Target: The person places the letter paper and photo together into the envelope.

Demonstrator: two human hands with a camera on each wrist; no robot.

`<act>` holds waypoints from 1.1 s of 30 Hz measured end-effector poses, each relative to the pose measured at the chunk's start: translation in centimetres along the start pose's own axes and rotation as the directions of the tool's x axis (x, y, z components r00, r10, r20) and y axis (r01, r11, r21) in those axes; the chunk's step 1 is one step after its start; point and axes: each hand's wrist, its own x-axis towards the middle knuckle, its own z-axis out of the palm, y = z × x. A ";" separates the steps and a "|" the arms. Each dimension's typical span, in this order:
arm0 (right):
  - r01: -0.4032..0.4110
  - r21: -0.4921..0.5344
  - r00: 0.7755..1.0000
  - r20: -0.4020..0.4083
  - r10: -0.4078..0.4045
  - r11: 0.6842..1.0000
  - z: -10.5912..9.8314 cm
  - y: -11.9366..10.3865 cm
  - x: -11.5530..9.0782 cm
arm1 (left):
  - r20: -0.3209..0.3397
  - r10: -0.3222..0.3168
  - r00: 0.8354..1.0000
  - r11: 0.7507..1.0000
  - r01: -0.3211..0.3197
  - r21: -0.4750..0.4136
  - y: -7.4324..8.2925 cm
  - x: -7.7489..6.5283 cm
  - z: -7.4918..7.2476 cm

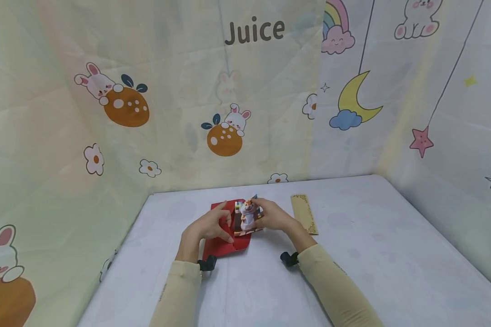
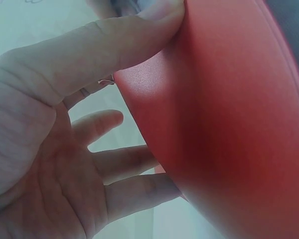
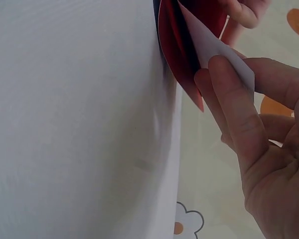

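My left hand grips a red paper envelope, the thumb on one face and other fingers at its edge and behind. In the left wrist view, the red paper bows outward beside the thumb. My right hand pinches a picture card printed with a cartoon animal in white. The right wrist view shows the card's pale back between thumb and fingers, its far end beside the red layers. How far it reaches between them, I cannot tell.
On the white table, a gold card strip with ornate corners lies to the right of my right hand. Cloth walls printed with rabbits, oranges and flowers stand behind the table and at its sides.
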 end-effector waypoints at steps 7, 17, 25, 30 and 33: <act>0.000 0.002 1.000 0.012 0.000 1.000 0.1 0.2 0.1 | -0.011 0.002 1.000 1.000 -0.002 0.007 0.1 -0.1 0.0; 0.009 0.001 0.999 0.053 -0.009 1.000 0.3 0.0 0.0 | -0.017 0.010 1.000 1.000 -0.010 0.001 0.0 0.1 0.1; 0.032 0.025 0.999 0.037 -0.033 0.999 0.4 0.2 0.2 | -0.016 0.028 0.999 1.000 -0.028 0.001 0.0 0.2 0.0; 0.049 0.063 0.998 0.024 -0.050 0.997 0.6 0.4 0.4 | -0.016 0.043 0.999 0.999 -0.043 0.002 -0.2 0.3 0.1; 0.058 0.084 0.998 0.030 -0.061 0.995 0.7 0.4 0.4 | -0.017 0.047 0.999 0.999 -0.047 -0.008 -0.1 0.3 0.1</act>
